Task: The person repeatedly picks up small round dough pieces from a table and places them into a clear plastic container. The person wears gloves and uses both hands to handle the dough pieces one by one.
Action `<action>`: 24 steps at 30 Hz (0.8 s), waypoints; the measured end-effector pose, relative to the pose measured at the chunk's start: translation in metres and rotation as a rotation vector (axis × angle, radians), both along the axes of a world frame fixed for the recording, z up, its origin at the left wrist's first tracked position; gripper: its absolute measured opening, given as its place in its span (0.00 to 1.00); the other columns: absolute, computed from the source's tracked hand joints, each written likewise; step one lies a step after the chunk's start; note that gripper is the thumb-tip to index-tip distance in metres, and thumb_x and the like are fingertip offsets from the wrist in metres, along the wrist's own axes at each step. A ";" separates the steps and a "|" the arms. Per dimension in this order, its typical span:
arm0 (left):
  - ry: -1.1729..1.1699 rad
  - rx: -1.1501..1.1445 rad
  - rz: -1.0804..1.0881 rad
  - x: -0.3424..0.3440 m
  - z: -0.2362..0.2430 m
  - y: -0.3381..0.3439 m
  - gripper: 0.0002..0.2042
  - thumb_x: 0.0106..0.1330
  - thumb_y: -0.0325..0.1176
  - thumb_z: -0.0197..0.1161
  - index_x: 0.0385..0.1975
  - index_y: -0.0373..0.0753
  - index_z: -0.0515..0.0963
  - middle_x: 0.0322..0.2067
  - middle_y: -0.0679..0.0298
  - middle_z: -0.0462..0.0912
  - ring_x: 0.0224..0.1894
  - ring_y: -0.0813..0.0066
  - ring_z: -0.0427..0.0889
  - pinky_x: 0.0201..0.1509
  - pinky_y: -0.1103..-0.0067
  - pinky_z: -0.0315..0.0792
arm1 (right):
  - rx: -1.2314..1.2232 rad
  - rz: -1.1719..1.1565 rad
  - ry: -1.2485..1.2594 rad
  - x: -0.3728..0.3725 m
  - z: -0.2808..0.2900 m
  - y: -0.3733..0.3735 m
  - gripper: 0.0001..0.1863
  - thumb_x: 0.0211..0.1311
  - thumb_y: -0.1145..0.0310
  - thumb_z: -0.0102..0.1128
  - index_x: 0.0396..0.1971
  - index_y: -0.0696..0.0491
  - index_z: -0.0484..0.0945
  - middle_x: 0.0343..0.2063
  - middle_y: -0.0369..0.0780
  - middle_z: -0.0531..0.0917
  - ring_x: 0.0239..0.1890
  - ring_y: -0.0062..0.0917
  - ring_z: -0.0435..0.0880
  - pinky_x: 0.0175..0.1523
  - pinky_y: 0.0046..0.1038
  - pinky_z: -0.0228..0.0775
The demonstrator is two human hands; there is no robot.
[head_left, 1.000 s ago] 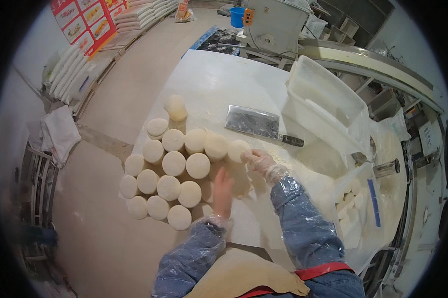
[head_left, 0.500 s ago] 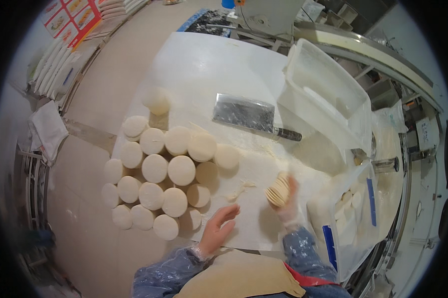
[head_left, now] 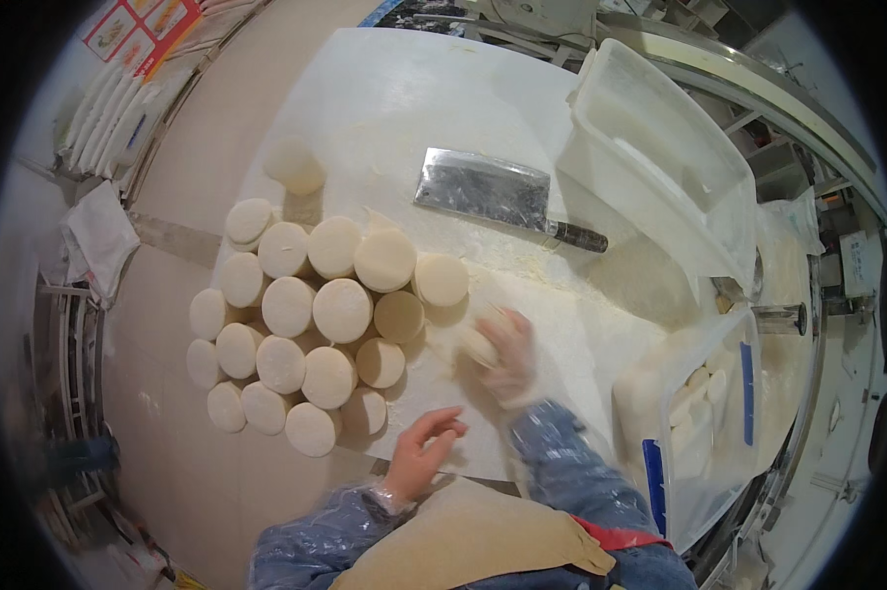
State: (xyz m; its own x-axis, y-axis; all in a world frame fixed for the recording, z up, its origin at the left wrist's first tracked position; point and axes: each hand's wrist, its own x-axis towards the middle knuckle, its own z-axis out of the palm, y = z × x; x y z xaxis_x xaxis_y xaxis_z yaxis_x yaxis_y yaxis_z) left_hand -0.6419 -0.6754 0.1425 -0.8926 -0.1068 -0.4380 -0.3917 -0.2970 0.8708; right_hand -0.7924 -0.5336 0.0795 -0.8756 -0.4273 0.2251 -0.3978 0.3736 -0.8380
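My right hand (head_left: 509,362) is closed around a short stack of round dough wrappers (head_left: 477,346), both smeared by motion. It is over the white work surface (head_left: 552,334), just right of many upright stacks of pale round wrappers (head_left: 343,309). By the near edge, my left hand (head_left: 421,456) has its fingers loosely bent and the thumb apart, with nothing in it. Both forearms wear clear plastic sleeves over blue cloth. Beyond the stacks lies a cleaver (head_left: 483,187) with a dark handle, flat and dusted with flour.
A translucent tub (head_left: 665,162) stands tilted at the far right. Nearer, a clear bin (head_left: 665,506) with blue marks holds more pale wrappers. One stack (head_left: 294,165) stands apart at the far left. White bags (head_left: 104,123) are piled past the tiled floor.
My right hand has moved left with the wrapper stack, toward the standing stacks. My left hand stays close to its place, its fingers a little more bent. The whole view has shifted slightly.
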 end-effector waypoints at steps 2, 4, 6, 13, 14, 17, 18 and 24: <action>0.020 0.001 -0.007 0.003 0.003 0.001 0.15 0.63 0.26 0.52 0.49 0.35 0.71 0.35 0.63 0.80 0.41 0.77 0.77 0.49 0.80 0.68 | 0.056 0.033 0.147 0.004 0.002 -0.003 0.31 0.37 0.71 0.69 0.48 0.49 0.71 0.45 0.46 0.73 0.47 0.39 0.71 0.50 0.34 0.66; 0.032 -0.002 -0.015 0.006 0.007 -0.005 0.14 0.63 0.26 0.53 0.48 0.34 0.72 0.35 0.62 0.80 0.40 0.77 0.77 0.48 0.80 0.68 | 0.167 -0.040 0.188 0.010 0.005 0.000 0.30 0.36 0.71 0.69 0.47 0.49 0.72 0.45 0.46 0.73 0.48 0.39 0.71 0.50 0.33 0.66; -0.076 -0.033 0.083 0.011 0.011 -0.020 0.13 0.63 0.26 0.53 0.47 0.34 0.72 0.35 0.62 0.80 0.40 0.78 0.78 0.48 0.81 0.69 | 0.073 -0.106 0.213 0.016 0.011 0.008 0.28 0.37 0.70 0.68 0.46 0.49 0.73 0.44 0.45 0.73 0.47 0.39 0.71 0.49 0.33 0.66; 0.010 -0.004 0.061 0.005 0.011 -0.015 0.11 0.63 0.28 0.54 0.44 0.34 0.74 0.34 0.63 0.80 0.39 0.78 0.78 0.46 0.81 0.69 | 0.158 -0.023 0.220 0.004 0.010 -0.030 0.32 0.35 0.67 0.71 0.46 0.51 0.71 0.43 0.44 0.73 0.43 0.41 0.74 0.48 0.34 0.68; 0.035 -0.008 0.041 0.004 0.011 -0.013 0.11 0.63 0.28 0.54 0.44 0.34 0.74 0.35 0.62 0.80 0.39 0.77 0.78 0.46 0.81 0.69 | 0.097 -0.104 0.275 0.007 0.005 -0.028 0.35 0.35 0.69 0.71 0.49 0.51 0.68 0.44 0.45 0.71 0.44 0.40 0.74 0.48 0.33 0.68; 0.035 -0.007 0.052 -0.006 0.008 -0.010 0.11 0.63 0.28 0.54 0.44 0.33 0.74 0.34 0.63 0.80 0.39 0.77 0.77 0.45 0.81 0.69 | 0.108 -0.198 0.278 0.025 0.000 -0.013 0.40 0.36 0.72 0.71 0.55 0.52 0.62 0.46 0.47 0.68 0.45 0.39 0.73 0.49 0.32 0.68; 0.015 0.014 0.076 -0.012 0.006 -0.008 0.11 0.63 0.28 0.54 0.43 0.33 0.74 0.34 0.63 0.79 0.39 0.77 0.77 0.45 0.81 0.69 | 0.105 -0.236 0.245 0.034 0.001 -0.003 0.40 0.36 0.69 0.71 0.55 0.53 0.63 0.47 0.48 0.68 0.45 0.41 0.73 0.50 0.34 0.68; -0.200 0.463 0.186 -0.062 0.010 0.051 0.27 0.69 0.43 0.43 0.63 0.34 0.52 0.61 0.57 0.57 0.64 0.69 0.54 0.66 0.76 0.48 | -0.266 -0.210 -0.650 0.086 0.058 0.052 0.42 0.45 0.67 0.69 0.61 0.54 0.56 0.55 0.42 0.65 0.58 0.29 0.64 0.60 0.29 0.60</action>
State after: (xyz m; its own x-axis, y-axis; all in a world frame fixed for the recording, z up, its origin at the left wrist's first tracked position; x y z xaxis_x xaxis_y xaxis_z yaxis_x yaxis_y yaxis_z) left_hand -0.7039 -0.6241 0.1521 -0.7715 -0.0112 -0.6361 -0.4403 -0.7124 0.5465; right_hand -0.7062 -0.4815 0.1376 -0.9250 -0.2391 -0.2954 0.2686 0.1387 -0.9532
